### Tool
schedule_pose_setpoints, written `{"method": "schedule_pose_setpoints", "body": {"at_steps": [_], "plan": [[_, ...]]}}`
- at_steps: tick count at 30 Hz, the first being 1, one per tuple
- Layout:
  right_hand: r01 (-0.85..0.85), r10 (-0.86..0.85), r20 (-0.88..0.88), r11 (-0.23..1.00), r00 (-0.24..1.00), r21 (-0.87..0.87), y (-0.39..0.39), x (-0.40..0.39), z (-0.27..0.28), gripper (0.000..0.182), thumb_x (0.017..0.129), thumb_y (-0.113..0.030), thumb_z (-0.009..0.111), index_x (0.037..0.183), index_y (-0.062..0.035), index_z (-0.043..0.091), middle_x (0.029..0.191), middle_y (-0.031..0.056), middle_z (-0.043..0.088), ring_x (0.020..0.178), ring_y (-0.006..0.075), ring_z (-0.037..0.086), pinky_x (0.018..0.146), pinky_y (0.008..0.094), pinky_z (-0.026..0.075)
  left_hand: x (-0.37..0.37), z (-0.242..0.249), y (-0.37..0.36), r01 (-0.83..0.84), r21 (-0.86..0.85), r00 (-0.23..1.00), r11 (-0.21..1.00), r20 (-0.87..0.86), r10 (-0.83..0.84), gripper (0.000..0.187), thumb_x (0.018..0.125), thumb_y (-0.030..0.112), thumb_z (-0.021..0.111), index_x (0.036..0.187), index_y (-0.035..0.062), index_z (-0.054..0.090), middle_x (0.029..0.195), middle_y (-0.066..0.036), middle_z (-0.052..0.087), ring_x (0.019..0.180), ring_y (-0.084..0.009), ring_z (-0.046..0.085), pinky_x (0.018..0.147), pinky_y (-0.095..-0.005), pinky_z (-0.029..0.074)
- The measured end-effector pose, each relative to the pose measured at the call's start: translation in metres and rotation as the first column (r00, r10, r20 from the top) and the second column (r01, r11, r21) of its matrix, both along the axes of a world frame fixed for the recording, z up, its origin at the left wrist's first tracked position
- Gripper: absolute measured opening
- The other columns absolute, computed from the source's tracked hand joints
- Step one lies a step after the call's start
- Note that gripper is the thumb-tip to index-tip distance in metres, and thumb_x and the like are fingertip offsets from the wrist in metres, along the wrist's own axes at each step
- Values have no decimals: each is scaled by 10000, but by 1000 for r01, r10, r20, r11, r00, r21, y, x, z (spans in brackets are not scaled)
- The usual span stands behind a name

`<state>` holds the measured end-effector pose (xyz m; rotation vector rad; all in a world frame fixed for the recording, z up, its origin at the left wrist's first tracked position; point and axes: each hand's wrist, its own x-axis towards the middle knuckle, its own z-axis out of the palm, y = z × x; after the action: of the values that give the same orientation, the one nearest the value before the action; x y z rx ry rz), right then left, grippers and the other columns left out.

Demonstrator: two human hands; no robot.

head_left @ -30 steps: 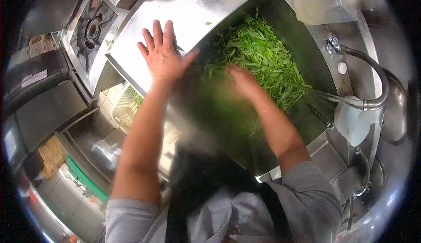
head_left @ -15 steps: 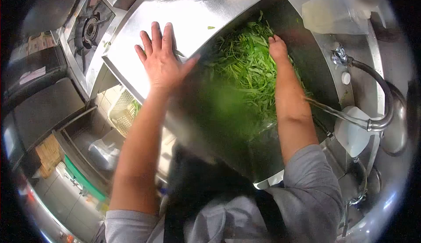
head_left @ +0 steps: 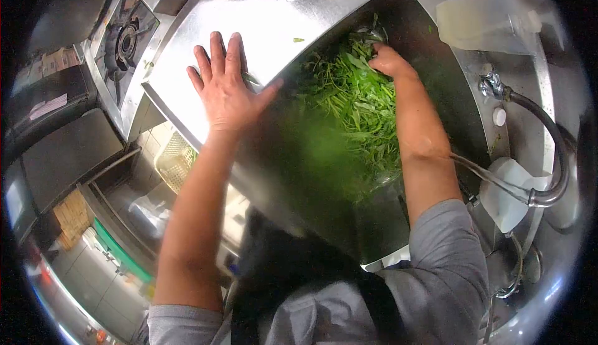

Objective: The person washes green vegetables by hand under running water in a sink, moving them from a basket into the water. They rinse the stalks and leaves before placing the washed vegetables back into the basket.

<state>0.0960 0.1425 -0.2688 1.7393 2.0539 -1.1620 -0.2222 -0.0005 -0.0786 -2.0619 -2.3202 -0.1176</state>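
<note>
My left hand (head_left: 229, 98) lies flat on the steel counter (head_left: 268, 18) beside the sink, its fingers spread and holding nothing. The thumb reaches to the sink's edge. Inside the deep steel sink (head_left: 445, 86) is a large heap of long-leaved leafy greens (head_left: 358, 96). My right hand (head_left: 391, 60) is down at the far end of the heap, its fingers curled into the greens and partly hidden by them. Something shiny, perhaps water, shows just beyond those fingers. A stream of water from the faucet (head_left: 542, 195) runs toward my right forearm.
A cloudy plastic container (head_left: 483, 24) stands at the sink's far right, near a tap valve (head_left: 490, 77). A white jug (head_left: 507, 189) is by the faucet. To the left are a gas burner (head_left: 128, 43) and a cream plastic basket (head_left: 174, 161) below the counter.
My right hand has turned inward, its fingers now curled into the far end of the greens, which have bunched slightly. My left hand stays flat on the counter.
</note>
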Motion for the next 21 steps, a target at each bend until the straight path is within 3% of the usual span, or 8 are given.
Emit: {"method": "schedule_pose_setpoints", "body": {"at_steps": [2, 5, 7, 10, 14, 15, 17, 21], "plan": [[55, -51, -133, 998, 990, 24, -7, 6, -2, 637, 697, -224, 678, 1294, -43, 545, 1234, 236, 595, 1126, 344, 594, 989, 399, 446, 1, 0, -2, 2, 0, 1000, 1000, -24, -2, 1026, 658, 597, 746, 1477, 172, 297, 1554, -165, 218, 1419, -446, 177, 1115, -625, 158], [233, -269, -198, 955, 943, -185, -13, 13, 1, 745, 699, -192, 665, 1393, -41, 440, 1378, 188, 500, 1288, 316, 460, 1076, 386, 331, 1, 1, 0, 4, -5, 999, 1000, -41, -4, 1019, 664, 601, 737, 1476, 170, 299, 1553, -164, 224, 1418, -445, 178, 1117, -622, 157], [271, -512, -330, 782, 793, -562, -19, 20, 15, 801, 679, -214, 720, 1404, -40, 426, 1430, 189, 437, 1372, 324, 333, 1104, 459, 249, 1, 0, 0, 1, 1, 999, 1000, -41, -1, 1011, 671, 605, 728, 1476, 170, 299, 1553, -162, 226, 1419, -444, 176, 1118, -620, 157], [292, -565, -309, 732, 765, -616, -23, 27, 35, 858, 644, -250, 786, 1392, -26, 431, 1417, 191, 442, 1383, 344, 288, 1097, 523, 215, 1, 0, -1, 4, 2, 999, 1000, -42, -4, 1009, 673, 611, 722, 1476, 170, 300, 1555, -161, 220, 1418, -446, 175, 1120, -617, 157], [624, -710, -203, 694, 674, -359, -37, 47, 22, 949, 603, -339, 850, 1387, -8, 431, 1366, 190, 500, 1316, 308, 399, 1099, 453, 276, 0, 0, 0, 7, -4, 1000, 1000, 0, -7, 1002, 663, 588, 737, 1470, 156, 330, 1551, -175, 230, 1427, -460, 143, 1124, -624, 117], [629, -714, -201, 692, 671, -355, -39, 52, 28, 949, 603, -339, 850, 1387, -8, 431, 1366, 190, 500, 1316, 308, 399, 1099, 453, 276, 0, 0, 0, 6, -6, 1000, 1000, -11, -6, 1002, 664, 593, 733, 1470, 158, 328, 1552, -173, 227, 1426, -460, 144, 1124, -623, 119], [495, -627, -527, 778, 574, -387, -51, 63, 42, 933, 607, -314, 854, 1363, 31, 431, 1340, 188, 522, 1291, 301, 442, 1101, 406, 298, 0, 0, -1, 10, -5, 1000, 1000, -19, -11, 1002, 665, 598, 729, 1471, 161, 325, 1554, -172, 225, 1426, -460, 145, 1125, -623, 120], [718, -752, -417, 639, 510, -275, -75, 71, 66, 842, 632, -248, 844, 1327, 36, 462, 1291, 160, 567, 1205, 282, 524, 1058, 375, 360, 2, 3, -1, 10, -14, 997, 1000, -73, -11, 1013, 691, 645, 700, 1477, 152, 294, 1552, -164, 225, 1414, -457, 179, 1124, -613, 156]]}}
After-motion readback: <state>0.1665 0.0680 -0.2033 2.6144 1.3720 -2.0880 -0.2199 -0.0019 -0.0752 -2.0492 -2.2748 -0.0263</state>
